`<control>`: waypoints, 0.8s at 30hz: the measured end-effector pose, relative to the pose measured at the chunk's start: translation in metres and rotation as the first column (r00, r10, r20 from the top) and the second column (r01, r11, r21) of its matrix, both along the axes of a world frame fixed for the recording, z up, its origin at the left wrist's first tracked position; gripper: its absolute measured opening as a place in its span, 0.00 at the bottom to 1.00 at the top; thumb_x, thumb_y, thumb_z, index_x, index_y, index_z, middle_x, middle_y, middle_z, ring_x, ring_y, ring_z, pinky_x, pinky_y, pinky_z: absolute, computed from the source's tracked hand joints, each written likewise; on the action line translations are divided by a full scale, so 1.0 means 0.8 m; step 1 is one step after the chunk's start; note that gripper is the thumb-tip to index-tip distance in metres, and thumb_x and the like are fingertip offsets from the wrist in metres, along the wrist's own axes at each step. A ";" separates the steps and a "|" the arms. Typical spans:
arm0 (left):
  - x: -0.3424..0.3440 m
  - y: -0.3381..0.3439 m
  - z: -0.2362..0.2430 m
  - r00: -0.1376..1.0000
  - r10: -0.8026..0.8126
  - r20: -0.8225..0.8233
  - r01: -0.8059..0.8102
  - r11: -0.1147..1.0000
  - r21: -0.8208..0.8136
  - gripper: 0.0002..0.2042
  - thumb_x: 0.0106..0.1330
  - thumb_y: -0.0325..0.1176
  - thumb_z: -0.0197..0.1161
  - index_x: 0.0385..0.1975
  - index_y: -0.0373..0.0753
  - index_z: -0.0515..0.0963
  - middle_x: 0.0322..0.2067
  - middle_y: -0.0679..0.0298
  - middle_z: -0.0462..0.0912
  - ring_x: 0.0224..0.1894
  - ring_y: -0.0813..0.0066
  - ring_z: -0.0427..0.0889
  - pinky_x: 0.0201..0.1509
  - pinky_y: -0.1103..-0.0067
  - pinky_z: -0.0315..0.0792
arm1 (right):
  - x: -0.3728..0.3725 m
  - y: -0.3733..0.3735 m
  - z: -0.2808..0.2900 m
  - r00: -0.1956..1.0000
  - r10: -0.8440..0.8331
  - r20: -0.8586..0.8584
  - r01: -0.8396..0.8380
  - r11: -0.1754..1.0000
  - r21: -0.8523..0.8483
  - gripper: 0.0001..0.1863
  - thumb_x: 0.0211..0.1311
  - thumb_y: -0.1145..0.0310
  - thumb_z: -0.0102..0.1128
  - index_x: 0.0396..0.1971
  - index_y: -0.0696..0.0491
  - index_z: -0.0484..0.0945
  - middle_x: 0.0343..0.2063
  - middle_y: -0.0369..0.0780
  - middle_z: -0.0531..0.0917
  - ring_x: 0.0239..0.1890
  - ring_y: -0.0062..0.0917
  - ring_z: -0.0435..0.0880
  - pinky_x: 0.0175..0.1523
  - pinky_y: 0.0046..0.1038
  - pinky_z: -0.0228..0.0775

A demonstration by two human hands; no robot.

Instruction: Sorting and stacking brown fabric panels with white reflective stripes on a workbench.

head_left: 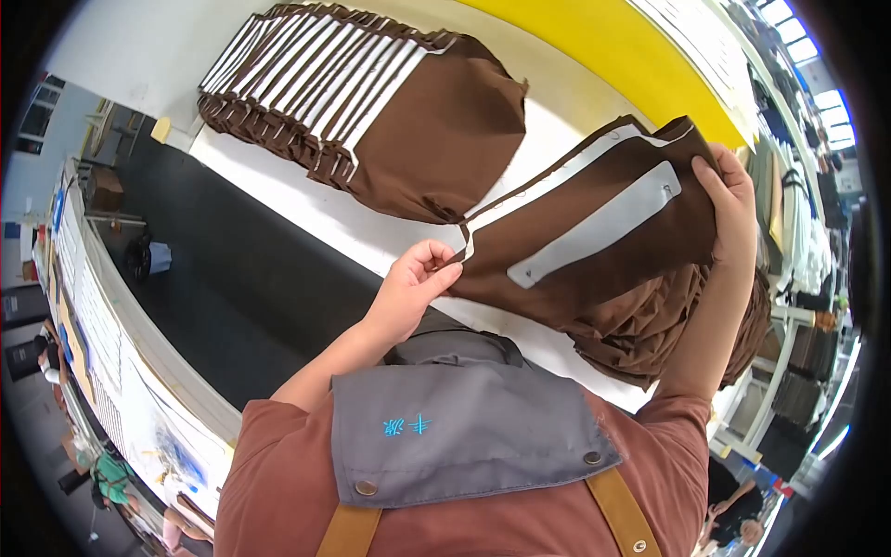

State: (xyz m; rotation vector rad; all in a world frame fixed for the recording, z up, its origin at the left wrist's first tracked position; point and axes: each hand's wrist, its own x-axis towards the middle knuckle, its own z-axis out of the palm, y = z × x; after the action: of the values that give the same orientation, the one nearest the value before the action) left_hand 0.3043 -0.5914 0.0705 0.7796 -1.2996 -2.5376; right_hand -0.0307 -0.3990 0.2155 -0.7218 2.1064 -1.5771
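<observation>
Both my hands hold up a brown cut fabric piece (566, 200) at its two ends. It has a white strip along its far edge and a pale grey strip (599, 225) lying across its middle. My left hand (415, 286) pinches the left corner between thumb and fingers. At the right end, my right hand (729, 200) grips the edge, thumb on top and the other fingers partly hidden. Behind the left end rests a row of overlapping brown pieces with white strips (306, 88). A bunched pile of brown fabric (640, 325) lies beneath the held piece, near my right forearm.
The white table (278, 176) runs diagonally ahead of me. A yellow panel (613, 46) borders its far side. Racks with hanging garments (789, 213) stand at the right. Another table with papers (139, 408) is at the left, and other people appear at the lower edges.
</observation>
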 end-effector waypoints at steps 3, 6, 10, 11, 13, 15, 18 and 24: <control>0.004 -0.021 -0.008 0.993 -0.109 0.041 0.105 0.990 0.094 0.10 0.69 0.31 0.62 0.47 0.42 0.72 0.36 0.74 0.76 0.35 0.89 0.73 0.39 0.86 0.69 | 0.013 -0.045 0.020 0.998 0.049 -0.042 -0.048 0.999 0.018 0.11 0.64 0.74 0.62 0.44 0.60 0.79 0.36 0.32 0.83 0.38 0.12 0.78 0.45 0.15 0.69; -0.010 -0.033 -0.034 0.930 -0.316 0.187 0.286 0.943 0.170 0.15 0.69 0.35 0.62 0.53 0.41 0.72 0.35 0.74 0.77 0.35 0.89 0.73 0.38 0.85 0.69 | -0.002 -0.063 0.008 0.980 0.182 -0.076 -0.164 0.968 0.191 0.12 0.63 0.74 0.63 0.45 0.60 0.79 0.36 0.32 0.83 0.39 0.13 0.79 0.47 0.16 0.70; -0.020 -0.041 -0.059 0.864 -0.440 0.244 0.420 0.898 0.130 0.17 0.69 0.37 0.63 0.53 0.38 0.73 0.35 0.73 0.78 0.34 0.87 0.73 0.39 0.85 0.69 | -0.015 -0.044 -0.037 0.957 0.272 0.102 -0.278 0.960 0.046 0.18 0.66 0.68 0.61 0.53 0.60 0.76 0.46 0.36 0.82 0.49 0.16 0.78 0.56 0.19 0.68; -0.019 -0.043 -0.058 0.896 -0.411 0.169 0.390 0.910 0.143 0.15 0.69 0.36 0.63 0.51 0.37 0.74 0.36 0.72 0.78 0.34 0.87 0.73 0.39 0.85 0.69 | -0.005 -0.036 -0.063 0.965 0.118 0.234 -0.104 0.992 -0.071 0.20 0.69 0.64 0.58 0.55 0.60 0.75 0.50 0.37 0.81 0.52 0.18 0.77 0.59 0.21 0.66; -0.022 -0.049 -0.061 0.872 -0.459 0.173 0.440 0.888 0.134 0.14 0.69 0.36 0.63 0.50 0.37 0.74 0.37 0.71 0.78 0.35 0.87 0.74 0.39 0.85 0.70 | -0.009 -0.011 -0.146 0.892 -0.176 0.416 0.161 0.984 0.070 0.24 0.72 0.57 0.53 0.58 0.59 0.74 0.55 0.39 0.79 0.57 0.21 0.76 0.63 0.24 0.63; -0.030 -0.040 -0.054 0.899 -0.403 0.171 0.399 0.915 0.059 0.11 0.69 0.34 0.63 0.46 0.36 0.75 0.38 0.71 0.78 0.35 0.88 0.72 0.38 0.85 0.69 | -0.014 0.029 -0.226 0.925 -0.232 0.301 0.095 0.908 0.408 0.25 0.73 0.55 0.51 0.59 0.59 0.73 0.55 0.39 0.80 0.56 0.23 0.76 0.63 0.24 0.63; -0.039 -0.034 -0.026 0.890 -0.418 0.182 0.441 0.891 -0.105 0.07 0.68 0.28 0.63 0.41 0.38 0.74 0.35 0.73 0.75 0.37 0.89 0.71 0.42 0.87 0.67 | 0.003 0.053 -0.239 0.985 -0.021 0.169 -0.059 0.889 0.455 0.23 0.72 0.58 0.52 0.57 0.60 0.73 0.51 0.38 0.81 0.53 0.22 0.77 0.60 0.23 0.66; -0.032 -0.046 0.082 0.837 -0.547 -0.019 0.488 0.763 -0.424 0.06 0.64 0.26 0.66 0.35 0.37 0.75 0.31 0.73 0.75 0.31 0.89 0.71 0.34 0.86 0.67 | 0.016 0.062 -0.244 0.933 -0.081 0.350 -0.024 0.959 0.283 0.14 0.67 0.69 0.56 0.48 0.58 0.78 0.40 0.35 0.82 0.43 0.15 0.79 0.49 0.21 0.72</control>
State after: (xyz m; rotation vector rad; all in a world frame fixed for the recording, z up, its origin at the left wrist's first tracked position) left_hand 0.2789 -0.6282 0.1358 0.1486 -2.1357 -2.4727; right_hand -0.0178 -0.3498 0.0201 -0.2786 2.0109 -1.2659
